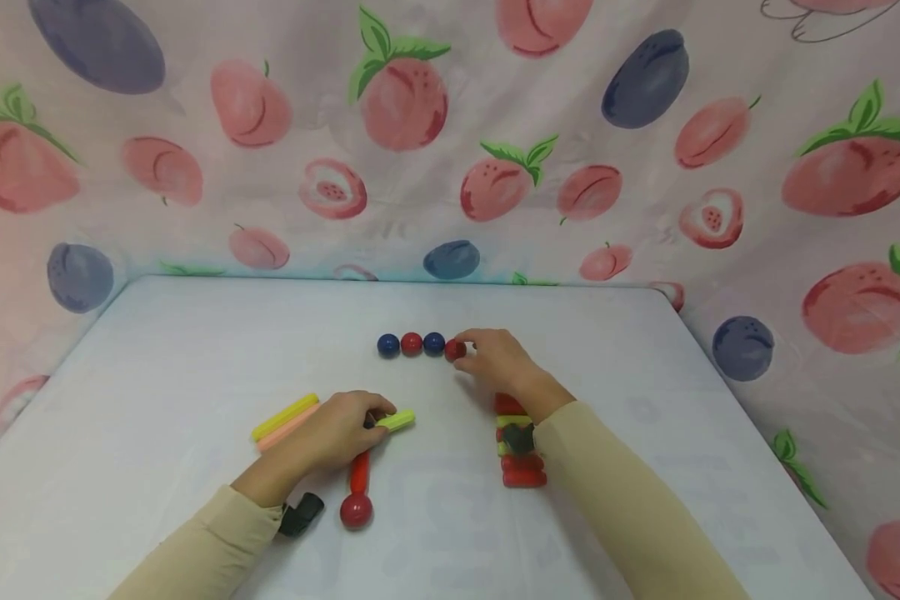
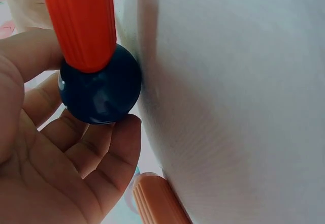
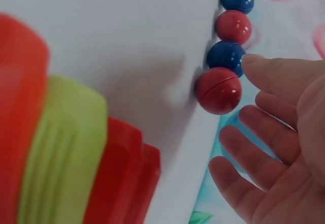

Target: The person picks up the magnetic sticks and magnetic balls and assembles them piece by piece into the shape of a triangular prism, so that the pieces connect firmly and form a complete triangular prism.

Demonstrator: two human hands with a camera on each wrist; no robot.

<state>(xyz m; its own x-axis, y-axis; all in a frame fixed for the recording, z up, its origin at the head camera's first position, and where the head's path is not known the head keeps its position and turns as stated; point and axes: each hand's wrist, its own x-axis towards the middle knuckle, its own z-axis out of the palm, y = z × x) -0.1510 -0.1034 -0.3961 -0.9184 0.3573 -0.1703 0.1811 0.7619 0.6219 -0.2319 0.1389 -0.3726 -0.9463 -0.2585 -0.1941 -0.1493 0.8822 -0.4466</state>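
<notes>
My left hand [image 1: 337,429] holds a dark blue ball [image 2: 101,92] between thumb and fingers. An orange-red ribbed rod [image 2: 84,26] stands against this ball, and its other end meets a red ball [image 1: 356,511]. A yellow-green rod [image 1: 396,420] sticks out past the left fingertips in the head view. Farther back, my right hand [image 1: 495,358] is at the right end of a row of balls, nearest the last red ball [image 3: 219,91]. Its thumb tip overlaps a blue ball [image 3: 226,57] in the right wrist view; the other fingers are spread apart from the row.
Left of my left hand lie a yellow rod [image 1: 285,417] and a peach rod [image 1: 288,427]. Several red and yellow-green rods [image 1: 523,477] lie side by side beneath my right forearm. The white table [image 1: 195,350] ends at a fruit-print cloth [image 1: 285,192].
</notes>
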